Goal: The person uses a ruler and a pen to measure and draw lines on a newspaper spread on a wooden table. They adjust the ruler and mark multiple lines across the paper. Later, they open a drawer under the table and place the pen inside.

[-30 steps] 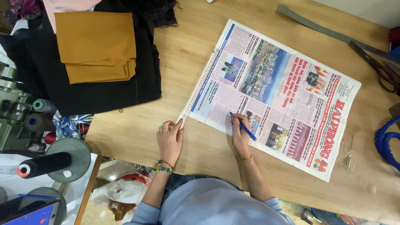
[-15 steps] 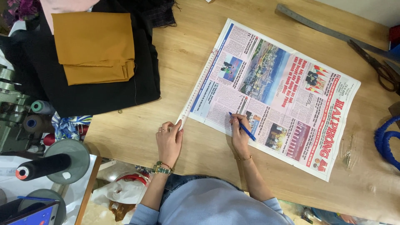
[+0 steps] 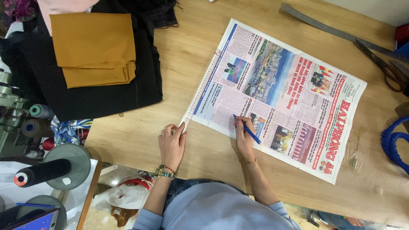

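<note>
At upper left of the frame, folded mustard cloth (image 3: 93, 47) lies on black fabric (image 3: 106, 91). Lower centre, the left hand (image 3: 171, 145) presses open and flat on a clear ruler (image 3: 200, 91) at the newspaper's (image 3: 281, 93) edge. Just right of it, the right hand (image 3: 244, 138) pinches a blue pen (image 3: 247, 128) on the newspaper, spread on the table (image 3: 196, 34).

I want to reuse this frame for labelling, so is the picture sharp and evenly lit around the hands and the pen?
Head view: sharp across the newspaper, the blue pen in the right hand and the left hand; soft, even light on the wooden table, only faint shadows under the hands; no strong glare; the dark fabric loses detail.
</note>
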